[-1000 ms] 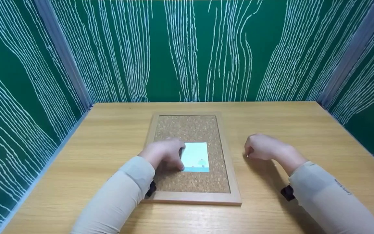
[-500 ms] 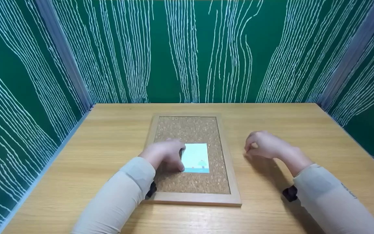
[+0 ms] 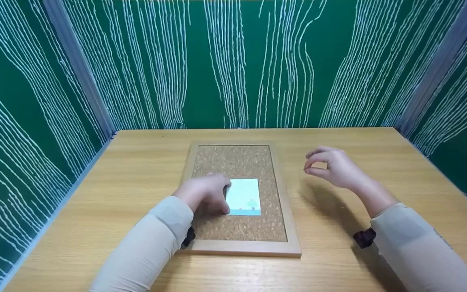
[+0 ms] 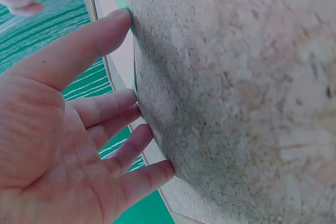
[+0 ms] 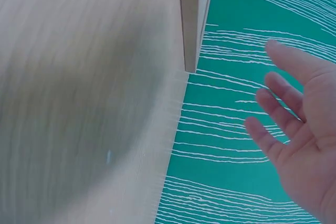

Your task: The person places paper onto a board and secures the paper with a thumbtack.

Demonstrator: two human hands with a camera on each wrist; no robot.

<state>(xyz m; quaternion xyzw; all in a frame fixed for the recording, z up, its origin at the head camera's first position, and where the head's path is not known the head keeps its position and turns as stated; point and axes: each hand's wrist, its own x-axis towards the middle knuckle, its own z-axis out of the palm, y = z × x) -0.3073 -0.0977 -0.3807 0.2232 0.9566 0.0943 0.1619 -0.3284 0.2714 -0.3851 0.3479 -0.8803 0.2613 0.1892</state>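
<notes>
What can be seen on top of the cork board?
A picture card lies on the cork board; the left hand touches the card's left edge. Anything beneath the card is hidden.

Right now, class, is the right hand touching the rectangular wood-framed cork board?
No, the right hand hovers apart from the cork board, beyond its right-hand edge.

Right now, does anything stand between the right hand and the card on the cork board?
Nothing visible blocks the right hand: only the low wooden frame of the cork board lies between. The left hand touches the card from its left side.
</notes>
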